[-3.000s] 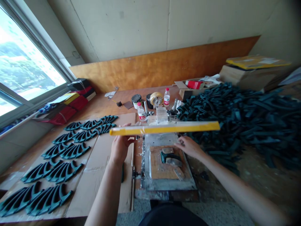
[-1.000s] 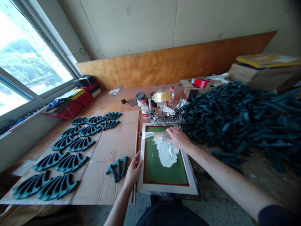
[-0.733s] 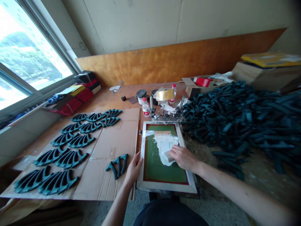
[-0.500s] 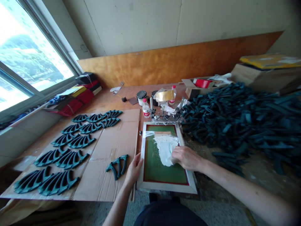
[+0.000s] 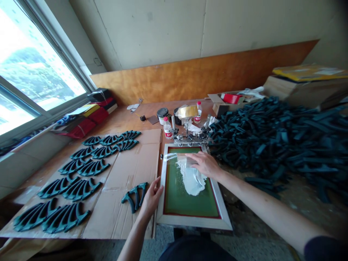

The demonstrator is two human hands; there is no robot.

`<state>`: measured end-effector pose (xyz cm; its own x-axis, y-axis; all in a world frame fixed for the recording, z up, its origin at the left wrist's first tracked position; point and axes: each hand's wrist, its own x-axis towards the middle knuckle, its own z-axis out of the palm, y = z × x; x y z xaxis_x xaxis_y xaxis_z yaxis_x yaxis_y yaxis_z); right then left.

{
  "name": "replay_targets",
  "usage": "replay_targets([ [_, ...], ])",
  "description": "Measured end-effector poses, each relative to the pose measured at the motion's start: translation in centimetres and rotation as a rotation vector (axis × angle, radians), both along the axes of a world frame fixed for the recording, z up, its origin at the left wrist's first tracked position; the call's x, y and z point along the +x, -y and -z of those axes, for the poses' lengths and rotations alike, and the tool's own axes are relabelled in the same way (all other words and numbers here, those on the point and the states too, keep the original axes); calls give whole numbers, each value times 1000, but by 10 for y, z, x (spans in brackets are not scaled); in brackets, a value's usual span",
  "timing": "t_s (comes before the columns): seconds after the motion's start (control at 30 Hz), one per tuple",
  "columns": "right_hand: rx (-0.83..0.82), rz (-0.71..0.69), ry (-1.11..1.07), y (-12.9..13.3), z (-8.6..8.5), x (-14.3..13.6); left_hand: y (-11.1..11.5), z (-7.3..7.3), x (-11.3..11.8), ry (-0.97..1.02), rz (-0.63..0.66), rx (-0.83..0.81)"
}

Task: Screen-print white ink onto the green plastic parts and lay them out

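Observation:
A framed green screen [image 5: 176, 203] lies on the table in front of me, its far end at a metal hinge clamp [image 5: 190, 139]. White paste [image 5: 192, 181] is spread over its middle. My left hand [image 5: 154, 194] rests at the frame's left edge, fingers slightly apart. Over the far part of the screen is my right hand [image 5: 203, 163], fingers reaching left toward a pale strip beneath clear tape; whether it grips anything there is hidden. Left of my left hand, a dark green curved piece [image 5: 134, 197] lies on flat cardboard [image 5: 116, 195].
Rows of dark green fanned pieces [image 5: 66, 217] cover the cardboard's left side. A large heap of dark parts [image 5: 272, 137] fills the right. Behind the clamp stand bottles [image 5: 167, 129], a tub [image 5: 162, 114] and a tape roll [image 5: 187, 111]. Boxes [image 5: 304, 88] stand back right.
My right hand has moved from the paste's right side to the screen's far end, its fingers now extended. The paste lies slightly nearer me. My left hand stays at the frame's edge.

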<state>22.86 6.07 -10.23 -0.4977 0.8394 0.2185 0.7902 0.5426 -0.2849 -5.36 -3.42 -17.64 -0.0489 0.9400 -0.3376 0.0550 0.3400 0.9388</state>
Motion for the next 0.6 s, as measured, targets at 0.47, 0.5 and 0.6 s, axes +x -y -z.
replay_targets([
  [0.47,-131,298,-141,37,63,57,-79,-149,19,227,-102,425],
  [0.5,-141,279,-97,44,74,48,-86,-156,22,247,-97,440],
  [0.6,-195,342,-13,54,88,24,-85,-151,34,271,-207,468],
])
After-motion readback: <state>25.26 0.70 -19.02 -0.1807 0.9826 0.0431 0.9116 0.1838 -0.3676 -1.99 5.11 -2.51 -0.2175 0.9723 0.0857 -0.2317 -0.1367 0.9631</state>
